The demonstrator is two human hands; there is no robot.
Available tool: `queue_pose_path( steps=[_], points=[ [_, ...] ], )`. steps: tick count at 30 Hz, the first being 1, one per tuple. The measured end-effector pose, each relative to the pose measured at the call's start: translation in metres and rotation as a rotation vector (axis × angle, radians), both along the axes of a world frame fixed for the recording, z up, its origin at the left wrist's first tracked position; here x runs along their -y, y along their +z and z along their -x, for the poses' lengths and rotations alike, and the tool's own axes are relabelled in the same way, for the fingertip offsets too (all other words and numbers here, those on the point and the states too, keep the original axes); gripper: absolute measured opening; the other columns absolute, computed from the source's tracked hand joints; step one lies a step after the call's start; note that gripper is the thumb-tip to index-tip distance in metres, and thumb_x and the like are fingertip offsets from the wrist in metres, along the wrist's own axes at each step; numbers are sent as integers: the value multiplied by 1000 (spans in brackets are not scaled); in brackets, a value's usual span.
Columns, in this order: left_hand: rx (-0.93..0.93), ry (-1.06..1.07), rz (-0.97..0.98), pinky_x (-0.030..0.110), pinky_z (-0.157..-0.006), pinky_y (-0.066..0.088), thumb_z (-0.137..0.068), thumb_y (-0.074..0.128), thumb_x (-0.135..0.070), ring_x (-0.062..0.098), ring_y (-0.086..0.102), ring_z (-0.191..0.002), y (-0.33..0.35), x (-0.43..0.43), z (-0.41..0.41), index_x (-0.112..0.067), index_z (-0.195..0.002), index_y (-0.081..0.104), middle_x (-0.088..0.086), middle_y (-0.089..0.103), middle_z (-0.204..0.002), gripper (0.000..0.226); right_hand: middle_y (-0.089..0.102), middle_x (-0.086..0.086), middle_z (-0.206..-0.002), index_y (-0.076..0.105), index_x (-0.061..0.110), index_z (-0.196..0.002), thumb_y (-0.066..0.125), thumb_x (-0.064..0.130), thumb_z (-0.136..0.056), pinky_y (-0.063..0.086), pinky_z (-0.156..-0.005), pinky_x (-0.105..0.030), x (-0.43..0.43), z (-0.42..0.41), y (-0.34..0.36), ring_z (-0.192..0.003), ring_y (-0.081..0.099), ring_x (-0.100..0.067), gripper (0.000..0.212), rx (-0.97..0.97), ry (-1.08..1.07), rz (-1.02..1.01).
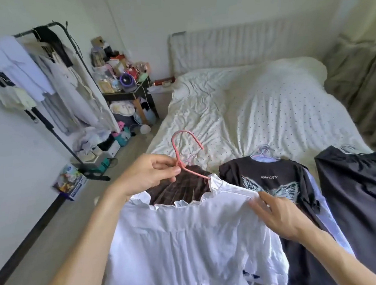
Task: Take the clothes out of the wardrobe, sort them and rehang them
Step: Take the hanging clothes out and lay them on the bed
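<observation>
The main risk is the white top sliding off the hanger. You are holding the whole load over the foot edge of the bed from one point only, and the wide frilled neckline looks loose on the thin pink wire. If the hanger is tilting toward the floor side, I judge the near shoulder could be slipping free, and the top would be dropping past the bed's edge. A brown pleated piece is showing inside the neckline; pulling on the white cloth could be dragging that piece off too. The top is also hanging just beside the black tee lying at the bed's foot, so a sideways swing could be catching its sleeve and mixing your sorted piles.

Your left hand is pinching the hanger at its twisted neck, thumb and forefinger closed on the wire, the other fingers curled underneath. Your right hand is lying nearly flat, fingers straight and slightly spread, touching the top's shoulder on the tee's side and gripping nothing. Whether the fingertips are pressing or only brushing the cloth, I cannot tell.
</observation>
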State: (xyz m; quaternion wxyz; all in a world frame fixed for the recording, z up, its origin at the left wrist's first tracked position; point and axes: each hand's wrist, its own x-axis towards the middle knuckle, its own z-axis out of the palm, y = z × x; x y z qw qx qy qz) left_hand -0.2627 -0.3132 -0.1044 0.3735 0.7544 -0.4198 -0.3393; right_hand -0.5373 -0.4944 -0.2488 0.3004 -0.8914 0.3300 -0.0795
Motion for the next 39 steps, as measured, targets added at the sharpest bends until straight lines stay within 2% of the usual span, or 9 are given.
queue_pose_path(
  steps=[5,8,11,15,20,24,29,32,39],
  points=[
    [160,-26,57,25,-53,43,-91,71,-32,4,52,-50,4,3,-102,-25,-97,75,1,74,-77,10,54,0,-58,37,20,-74,50,56,-95,44,-62,-39,-27,-97,-5,-58,53,-23,44,34,-94,-128],
    [310,-3,87,41,-74,54,-89,68,-47,14,67,-69,0,16,-157,-33,-101,73,-8,75,-78,18,67,-6,-69,49,12,-81,54,50,-94,56,-64,-46,-34,-148,-5,-59,67,-22,40,106,-168,-279],
    [408,17,111,37,-85,54,-93,65,-42,8,70,-81,-7,34,-193,-33,-108,71,-14,74,-82,18,72,-7,-79,59,17,-91,56,45,-91,60,-61,-51,-33,-187,-7,-66,72,-25,28,214,-255,-427],
    [496,14,103,20,-68,43,-98,57,-41,7,67,-89,-15,54,-226,-31,-118,67,-10,72,-98,24,73,-3,-80,59,24,-89,51,57,-84,58,-71,-55,-20,-225,-15,-74,72,-24,34,214,-303,-429],
    [570,42,118,33,-70,47,-102,51,-37,17,64,-90,-38,81,-250,-27,-116,65,-4,71,-101,22,71,-1,-83,58,23,-89,47,57,-83,59,-74,-52,-3,-255,-14,-77,71,-23,36,193,-374,-424],
    [571,40,146,45,-73,55,-103,49,-36,23,67,-85,-52,113,-262,-30,-119,62,1,73,-95,22,66,-2,-81,54,22,-85,46,42,-97,57,-73,-48,17,-270,-12,-72,67,-23,24,164,-433,-369],
    [638,42,124,37,-59,41,-103,50,-31,23,58,-71,-83,156,-273,-25,-122,62,3,67,-83,24,53,1,-71,36,23,-79,46,31,-99,37,-53,-28,49,-281,-25,-61,51,-15,24,39,-438,-340],
    [607,17,41,36,-59,35,-103,49,-30,27,58,-73,-114,179,-279,-22,-118,62,-3,59,-73,21,58,-5,-77,41,19,-88,44,31,-99,33,-52,-30,69,-284,-50,-66,54,-24,16,-60,-416,-358],
    [545,-87,-177,39,-76,46,-105,43,-32,31,60,-96,-200,232,-308,-23,-127,55,6,67,-103,26,63,-9,-83,46,18,-96,45,29,-99,39,-63,-34,98,-306,-118,-75,60,-32,12,-174,-504,-462]
  ],
)
